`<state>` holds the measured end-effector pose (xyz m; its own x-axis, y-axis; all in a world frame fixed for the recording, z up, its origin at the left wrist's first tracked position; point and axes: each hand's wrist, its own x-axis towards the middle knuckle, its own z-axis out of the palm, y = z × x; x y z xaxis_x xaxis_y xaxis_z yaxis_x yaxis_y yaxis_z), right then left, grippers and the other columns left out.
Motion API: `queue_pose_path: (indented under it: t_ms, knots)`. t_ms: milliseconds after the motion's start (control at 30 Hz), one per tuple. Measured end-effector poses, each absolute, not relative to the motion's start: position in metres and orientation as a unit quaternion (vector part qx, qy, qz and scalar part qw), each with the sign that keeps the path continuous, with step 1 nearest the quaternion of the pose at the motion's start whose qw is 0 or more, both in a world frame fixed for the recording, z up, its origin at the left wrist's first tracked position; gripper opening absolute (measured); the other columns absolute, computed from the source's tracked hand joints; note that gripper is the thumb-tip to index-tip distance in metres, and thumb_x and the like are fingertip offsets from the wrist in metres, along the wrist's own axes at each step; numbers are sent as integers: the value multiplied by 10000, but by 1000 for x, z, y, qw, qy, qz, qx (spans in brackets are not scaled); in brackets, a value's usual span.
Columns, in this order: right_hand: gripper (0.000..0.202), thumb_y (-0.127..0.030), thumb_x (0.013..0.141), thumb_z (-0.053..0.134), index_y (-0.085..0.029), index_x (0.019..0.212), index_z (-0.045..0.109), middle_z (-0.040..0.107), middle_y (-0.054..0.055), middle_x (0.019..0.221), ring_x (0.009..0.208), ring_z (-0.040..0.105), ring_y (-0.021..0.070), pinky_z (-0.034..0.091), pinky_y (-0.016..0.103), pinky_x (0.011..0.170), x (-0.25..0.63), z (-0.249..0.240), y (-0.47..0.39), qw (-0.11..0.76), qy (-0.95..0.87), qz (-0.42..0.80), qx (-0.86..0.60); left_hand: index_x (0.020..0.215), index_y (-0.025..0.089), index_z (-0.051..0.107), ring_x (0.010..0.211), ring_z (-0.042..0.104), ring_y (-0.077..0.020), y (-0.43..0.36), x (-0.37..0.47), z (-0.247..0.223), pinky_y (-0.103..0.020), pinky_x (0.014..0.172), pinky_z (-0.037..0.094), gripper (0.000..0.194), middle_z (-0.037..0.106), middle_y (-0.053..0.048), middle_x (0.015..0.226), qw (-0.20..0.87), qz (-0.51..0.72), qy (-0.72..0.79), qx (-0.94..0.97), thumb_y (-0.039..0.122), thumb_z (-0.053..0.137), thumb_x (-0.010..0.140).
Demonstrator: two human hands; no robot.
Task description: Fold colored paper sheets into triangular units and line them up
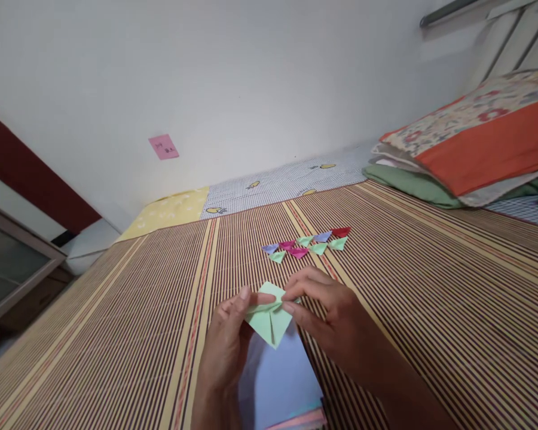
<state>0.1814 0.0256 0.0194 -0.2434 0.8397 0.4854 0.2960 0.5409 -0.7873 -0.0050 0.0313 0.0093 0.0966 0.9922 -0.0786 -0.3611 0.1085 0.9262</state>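
Observation:
A light green folded paper (pixel 265 327) is held up between both hands, a diamond shape with a crease band across its middle and a slit toward its lower corner. My left hand (pixel 226 334) grips its left side, thumb upright and a finger lying across the front. With thumb and fingertips my right hand (pixel 329 310) pinches the right corner near the band. Below them lies a stack of coloured paper (pixel 280 376), blue on top with pink and teal edges showing. Beyond the hands, small folded paper triangles (pixel 298 253) in green, blue, magenta and red lie in two rows.
A striped woven mat (pixel 130 316) covers the bed. Behind it runs a patterned sheet (pixel 269 185) against the white wall, where a pink note (pixel 164 147) is stuck. Folded bedding and a floral orange pillow (pixel 484 131) are piled at the right.

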Motion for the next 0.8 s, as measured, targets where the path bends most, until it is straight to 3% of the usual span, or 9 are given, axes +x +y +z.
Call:
queue_pose_path:
  t_ms: [67,167,300,467,667,800]
  knots:
    - [139,-157,970,590,-204,854,648,640,27,950,934,624,195,467,347,838,182,17,29,496,-724,291,-380,828,123,838,606,625,-152,32,-8,8,-237,600,478,429,739,-75,670,626,536,394,407,544,839,744]
    - [177,-168,968,584,-198,800,627,642,23,908,893,629,186,468,328,799,179,16,31,512,-708,303,-382,825,130,819,603,623,-134,32,-10,6,-223,603,484,371,740,-49,696,616,529,406,419,418,947,630]
    - [181,-176,959,577,-199,782,609,644,18,886,833,626,173,461,301,720,175,17,31,511,-690,322,-398,814,134,792,616,616,-120,30,-8,4,-220,617,489,205,721,-26,712,590,522,436,435,284,901,725]
    - [215,-189,952,572,-205,738,565,649,17,866,792,623,167,467,291,685,172,15,32,512,-673,343,-410,766,137,766,585,598,-120,27,-1,6,-225,589,487,226,694,-14,672,573,534,447,432,327,886,738]
    - [152,-179,925,616,-208,776,609,667,30,930,901,643,196,484,329,796,171,12,34,541,-682,312,-382,717,133,749,506,523,-102,25,0,9,-200,489,413,288,637,1,606,551,516,472,456,388,883,724]
    - [195,-190,929,617,-207,737,591,666,30,928,883,647,189,487,319,763,171,10,35,538,-675,344,-370,715,132,745,517,497,-99,25,-1,10,-200,495,398,304,611,1,610,539,501,477,481,411,864,744]
